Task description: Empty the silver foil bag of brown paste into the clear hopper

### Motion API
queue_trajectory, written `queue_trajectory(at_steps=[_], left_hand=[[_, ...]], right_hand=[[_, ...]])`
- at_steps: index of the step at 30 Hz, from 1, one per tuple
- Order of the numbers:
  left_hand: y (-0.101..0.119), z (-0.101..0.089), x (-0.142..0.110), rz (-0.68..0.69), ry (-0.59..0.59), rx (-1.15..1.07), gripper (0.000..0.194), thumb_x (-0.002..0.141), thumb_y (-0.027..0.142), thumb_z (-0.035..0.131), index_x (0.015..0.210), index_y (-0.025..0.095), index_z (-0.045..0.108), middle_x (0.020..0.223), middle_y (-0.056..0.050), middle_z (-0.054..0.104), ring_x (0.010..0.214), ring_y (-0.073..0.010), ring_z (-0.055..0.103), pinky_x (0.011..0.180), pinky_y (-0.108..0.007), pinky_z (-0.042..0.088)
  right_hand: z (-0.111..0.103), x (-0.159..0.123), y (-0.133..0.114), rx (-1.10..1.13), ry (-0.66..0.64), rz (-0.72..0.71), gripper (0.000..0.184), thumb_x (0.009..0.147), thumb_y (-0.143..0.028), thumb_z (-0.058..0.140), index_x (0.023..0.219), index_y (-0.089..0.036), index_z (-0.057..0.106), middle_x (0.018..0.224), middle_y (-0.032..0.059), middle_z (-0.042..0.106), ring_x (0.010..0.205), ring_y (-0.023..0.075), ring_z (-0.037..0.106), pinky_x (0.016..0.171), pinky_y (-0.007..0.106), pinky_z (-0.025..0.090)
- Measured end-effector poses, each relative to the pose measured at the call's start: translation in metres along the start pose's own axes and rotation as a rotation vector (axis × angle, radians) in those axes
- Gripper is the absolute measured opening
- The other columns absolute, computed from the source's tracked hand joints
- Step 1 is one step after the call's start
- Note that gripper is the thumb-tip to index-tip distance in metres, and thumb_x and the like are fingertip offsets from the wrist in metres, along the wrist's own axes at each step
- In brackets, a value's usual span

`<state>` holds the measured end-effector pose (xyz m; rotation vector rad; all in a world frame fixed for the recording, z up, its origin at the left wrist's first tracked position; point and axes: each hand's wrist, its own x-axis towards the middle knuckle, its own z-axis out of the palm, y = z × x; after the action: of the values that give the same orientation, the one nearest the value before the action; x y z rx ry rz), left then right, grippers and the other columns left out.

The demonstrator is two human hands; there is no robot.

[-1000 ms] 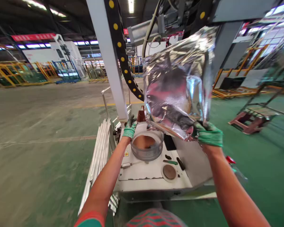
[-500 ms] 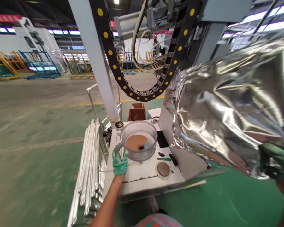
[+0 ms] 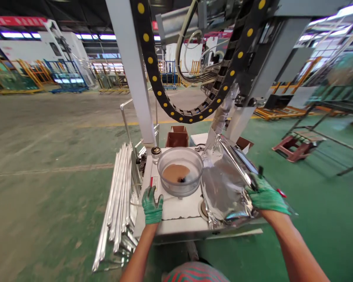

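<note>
My right hand (image 3: 266, 196) grips the near right edge of the foil bag (image 3: 226, 184), fingers curled and pinched onto the foil. The bag lies slanted on the white machine top (image 3: 176, 211), just right of the clear bowl (image 3: 181, 176), with its neck rising toward the grey post behind the bowl. My left hand (image 3: 152, 203) rests on the machine top at the bowl's near left side, fingers together and pointing away from me, holding nothing. The bag looks thin, crinkled and slack, so I judge it light, limp and slippery in gloves; it is best held at a sealed edge or corner, where the foil is stiffest, rather than on the loose face. The bowl holds brown powder (image 3: 175, 172) and looks rigid but easy to shift. The machine top ends close in front of my hands. Metal strips (image 3: 120, 199) are stacked left of the bowl; a black cable chain (image 3: 176, 113) hangs above it. Open floor lies to the right.
</note>
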<state>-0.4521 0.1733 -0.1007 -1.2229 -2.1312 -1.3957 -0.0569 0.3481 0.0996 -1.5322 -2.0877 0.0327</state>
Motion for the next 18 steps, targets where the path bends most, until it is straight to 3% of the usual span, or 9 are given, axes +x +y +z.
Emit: queue_trajectory(at_steps=[2, 4, 5, 6, 8, 10, 12, 14, 18], left_hand=[[-0.019, 0.001, -0.020, -0.031, 0.009, 0.086, 0.046, 0.102, 0.044, 0.055, 0.135, 0.014, 0.064, 0.138, -0.021, 0.066, 0.132, -0.0367, 0.060, 0.117, -0.062, 0.048], [-0.036, 0.005, -0.039, -0.089, 0.002, 0.151, 0.044, 0.101, 0.043, 0.055, 0.134, 0.016, 0.066, 0.137, -0.020, 0.067, 0.131, -0.0374, 0.061, 0.115, -0.063, 0.049], [-0.042, 0.008, -0.048, -0.114, -0.002, 0.185, 0.044, 0.100, 0.042, 0.054, 0.133, 0.016, 0.066, 0.136, -0.021, 0.068, 0.131, -0.0384, 0.061, 0.114, -0.065, 0.049], [-0.048, 0.011, -0.056, -0.126, -0.009, 0.224, 0.045, 0.100, 0.041, 0.051, 0.133, 0.015, 0.067, 0.136, -0.022, 0.068, 0.131, -0.0400, 0.061, 0.113, -0.067, 0.049], [-0.055, 0.017, -0.068, -0.150, -0.017, 0.297, 0.049, 0.101, 0.041, 0.047, 0.137, 0.013, 0.066, 0.138, -0.024, 0.068, 0.131, -0.0427, 0.061, 0.112, -0.072, 0.046], [-0.058, 0.022, -0.076, -0.173, -0.003, 0.344, 0.051, 0.103, 0.041, 0.045, 0.141, 0.013, 0.063, 0.141, -0.024, 0.066, 0.135, -0.0425, 0.059, 0.115, -0.072, 0.044], [-0.057, 0.023, -0.080, -0.170, 0.038, 0.359, 0.050, 0.104, 0.041, 0.046, 0.142, 0.012, 0.061, 0.141, -0.024, 0.065, 0.136, -0.0412, 0.059, 0.115, -0.068, 0.046], [-0.053, 0.021, -0.082, -0.147, 0.060, 0.354, 0.047, 0.105, 0.039, 0.048, 0.139, 0.010, 0.062, 0.139, -0.025, 0.066, 0.134, -0.0401, 0.059, 0.115, -0.066, 0.047], [-0.044, 0.015, -0.082, -0.130, 0.044, 0.316, 0.040, 0.105, 0.032, 0.052, 0.139, 0.014, 0.063, 0.141, -0.021, 0.066, 0.134, -0.0358, 0.059, 0.120, -0.062, 0.045]], right_hand=[[-0.004, 0.000, -0.030, -0.101, 0.121, -0.081, 0.065, 0.102, -0.049, 0.042, 0.148, -0.007, 0.061, 0.150, 0.0268, 0.058, 0.127, 0.0424, 0.066, 0.105, 0.059, 0.057], [0.003, 0.003, -0.073, -0.075, 0.174, -0.304, 0.063, 0.102, -0.047, 0.053, 0.149, -0.005, 0.061, 0.153, 0.0265, 0.056, 0.133, 0.0383, 0.063, 0.112, 0.053, 0.054], [0.012, 0.005, -0.098, -0.049, 0.095, -0.436, 0.061, 0.101, -0.044, 0.060, 0.146, -0.004, 0.063, 0.149, 0.0263, 0.059, 0.133, 0.0372, 0.063, 0.114, 0.050, 0.053], [0.023, 0.008, -0.124, -0.045, -0.094, -0.514, 0.063, 0.096, -0.040, 0.070, 0.147, -0.005, 0.063, 0.149, 0.0253, 0.060, 0.136, 0.0367, 0.062, 0.117, 0.049, 0.051], [0.049, 0.011, -0.171, -0.084, -0.463, -0.553, 0.080, 0.087, -0.038, 0.085, 0.154, -0.005, 0.057, 0.158, 0.0267, 0.051, 0.145, 0.0391, 0.054, 0.124, 0.051, 0.043], [0.070, 0.008, -0.200, -0.175, -0.697, -0.560, 0.066, 0.091, -0.029, 0.080, 0.152, -0.008, 0.060, 0.152, 0.0248, 0.057, 0.137, 0.0394, 0.060, 0.117, 0.052, 0.049], [0.081, -0.002, -0.207, -0.252, -0.800, -0.613, 0.034, 0.101, -0.018, 0.062, 0.133, -0.013, 0.074, 0.132, 0.0200, 0.071, 0.123, 0.0372, 0.068, 0.107, 0.050, 0.054], [0.082, -0.012, -0.196, -0.299, -0.827, -0.640, 0.033, 0.104, -0.012, 0.049, 0.116, -0.014, 0.079, 0.117, 0.0168, 0.075, 0.116, 0.0349, 0.071, 0.102, 0.046, 0.055], [0.077, -0.010, -0.170, -0.339, -0.829, -0.540, 0.036, 0.108, -0.020, 0.049, 0.135, -0.015, 0.073, 0.130, 0.0153, 0.072, 0.120, 0.0331, 0.070, 0.104, 0.043, 0.055]])
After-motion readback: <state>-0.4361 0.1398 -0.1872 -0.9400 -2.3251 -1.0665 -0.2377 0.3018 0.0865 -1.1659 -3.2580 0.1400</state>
